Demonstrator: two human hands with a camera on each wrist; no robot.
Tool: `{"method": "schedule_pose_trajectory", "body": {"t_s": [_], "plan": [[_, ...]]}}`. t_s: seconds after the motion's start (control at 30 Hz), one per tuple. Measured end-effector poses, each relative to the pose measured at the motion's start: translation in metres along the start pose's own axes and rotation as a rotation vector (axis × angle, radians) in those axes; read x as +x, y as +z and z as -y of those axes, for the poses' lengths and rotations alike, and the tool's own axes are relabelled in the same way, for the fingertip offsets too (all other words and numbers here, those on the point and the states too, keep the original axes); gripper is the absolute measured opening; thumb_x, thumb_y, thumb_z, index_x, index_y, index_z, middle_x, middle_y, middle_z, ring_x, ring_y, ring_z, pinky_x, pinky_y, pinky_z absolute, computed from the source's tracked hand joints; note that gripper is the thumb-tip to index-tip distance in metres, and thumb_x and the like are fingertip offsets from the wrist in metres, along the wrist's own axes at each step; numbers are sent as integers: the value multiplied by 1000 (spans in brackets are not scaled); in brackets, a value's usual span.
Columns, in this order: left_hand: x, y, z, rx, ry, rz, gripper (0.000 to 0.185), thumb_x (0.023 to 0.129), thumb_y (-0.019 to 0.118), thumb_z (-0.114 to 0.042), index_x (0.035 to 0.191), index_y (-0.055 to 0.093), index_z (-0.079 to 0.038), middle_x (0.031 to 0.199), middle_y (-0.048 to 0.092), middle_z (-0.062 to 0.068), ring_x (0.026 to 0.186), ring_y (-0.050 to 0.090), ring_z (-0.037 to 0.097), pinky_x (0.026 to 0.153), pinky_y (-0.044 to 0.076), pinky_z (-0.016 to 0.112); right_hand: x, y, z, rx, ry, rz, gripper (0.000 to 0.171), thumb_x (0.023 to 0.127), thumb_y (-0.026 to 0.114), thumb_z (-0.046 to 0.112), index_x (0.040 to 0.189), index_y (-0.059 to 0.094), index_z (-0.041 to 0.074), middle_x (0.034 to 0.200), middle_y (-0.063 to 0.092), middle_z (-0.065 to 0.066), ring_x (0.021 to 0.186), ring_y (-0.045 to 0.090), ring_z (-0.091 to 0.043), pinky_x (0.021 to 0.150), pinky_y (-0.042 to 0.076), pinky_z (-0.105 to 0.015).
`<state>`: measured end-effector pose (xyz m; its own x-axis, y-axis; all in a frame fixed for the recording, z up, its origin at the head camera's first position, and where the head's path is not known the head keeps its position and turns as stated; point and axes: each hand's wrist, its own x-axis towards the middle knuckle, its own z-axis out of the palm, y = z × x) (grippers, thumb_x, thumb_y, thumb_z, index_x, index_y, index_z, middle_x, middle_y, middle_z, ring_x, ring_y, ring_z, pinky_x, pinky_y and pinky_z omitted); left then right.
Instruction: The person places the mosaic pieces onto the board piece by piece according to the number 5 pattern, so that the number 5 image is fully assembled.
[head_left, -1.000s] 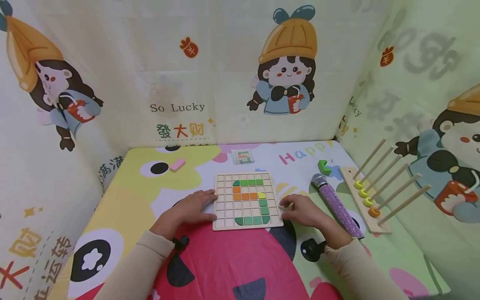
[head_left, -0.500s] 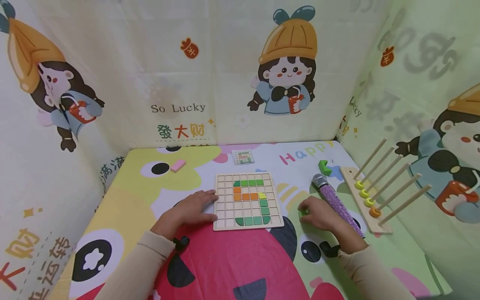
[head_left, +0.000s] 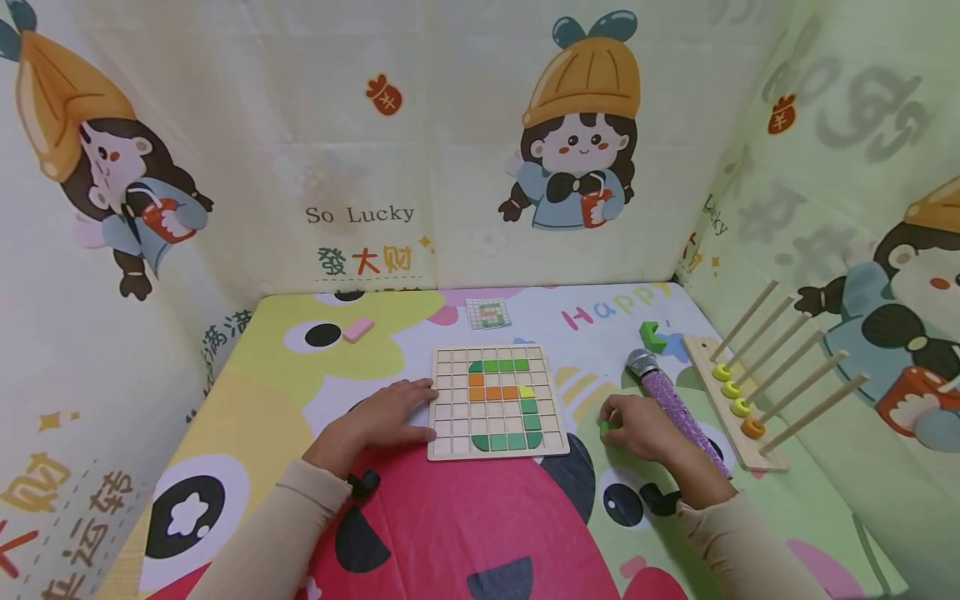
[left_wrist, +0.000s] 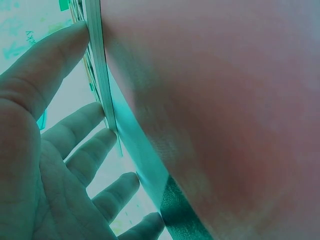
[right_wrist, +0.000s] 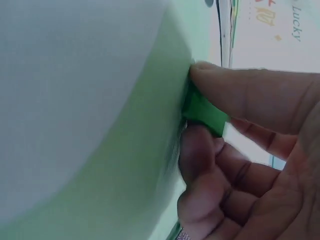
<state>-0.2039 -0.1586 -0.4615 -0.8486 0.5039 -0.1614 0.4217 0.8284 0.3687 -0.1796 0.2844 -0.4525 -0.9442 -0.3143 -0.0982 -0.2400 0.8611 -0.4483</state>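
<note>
A wooden grid board [head_left: 452,419] lies flat on the table, with green, orange and yellow blocks set in a curving line on its squares. Its left edge is touched by my left hand [head_left: 375,422], whose fingers are spread and fairly straight; the left wrist view shows the fingertips [left_wrist: 75,42] along the board's side. To the right of the board, my right hand [head_left: 637,427] pinches a small green block [right_wrist: 206,112] between thumb and curled fingers, low at the tabletop. In the head view the fingers mostly hide that block.
A purple glittery microphone [head_left: 678,412] lies right of my right hand. Beyond it stands a wooden peg rack [head_left: 701,354] with yellow and orange beads. A green notched block [head_left: 651,337], a pink block [head_left: 358,329] and a small pattern card [head_left: 487,313] lie farther back.
My right hand has left the board's right edge and moved right, where it now pinches a green block. My left hand stays at the board's left edge.
</note>
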Motion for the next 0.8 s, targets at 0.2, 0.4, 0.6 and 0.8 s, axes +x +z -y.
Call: {"method": "schedule_pose_trajectory", "body": {"t_s": [0.2, 0.4, 0.6, 0.8], "plan": [[0, -3, -2, 0, -4, -5, 77, 87, 78, -48, 153, 53, -15, 164, 42, 10, 151, 37, 37, 121, 35, 57, 1, -1, 6, 51, -15, -42, 13, 89, 74, 7, 102, 72, 11, 96, 72, -5, 84, 60, -17, 72, 51, -34], [-1, -3, -2, -1, -5, -4, 78, 87, 78, -48, 152, 53, -14, 163, 42, 10, 151, 37, 38, 122, 34, 57, 12, -2, 21, 108, -17, -65, 12, 91, 75, 12, 102, 73, 8, 91, 71, -1, 80, 60, -13, 70, 51, -31], [0, -2, -2, -6, -9, -1, 78, 87, 78, -48, 153, 52, -15, 164, 42, 10, 152, 36, 38, 122, 34, 57, 26, 0, 42, 237, -19, -37, 10, 93, 73, 10, 102, 72, 7, 88, 70, -2, 72, 60, -14, 62, 51, -30], [0, 0, -3, 2, -16, 3, 77, 87, 79, -47, 153, 52, -17, 164, 42, 10, 152, 36, 38, 121, 35, 58, 37, 4, 59, 300, -58, -12, 8, 95, 72, 8, 102, 72, 6, 86, 70, -2, 68, 62, -15, 61, 51, -32]]}}
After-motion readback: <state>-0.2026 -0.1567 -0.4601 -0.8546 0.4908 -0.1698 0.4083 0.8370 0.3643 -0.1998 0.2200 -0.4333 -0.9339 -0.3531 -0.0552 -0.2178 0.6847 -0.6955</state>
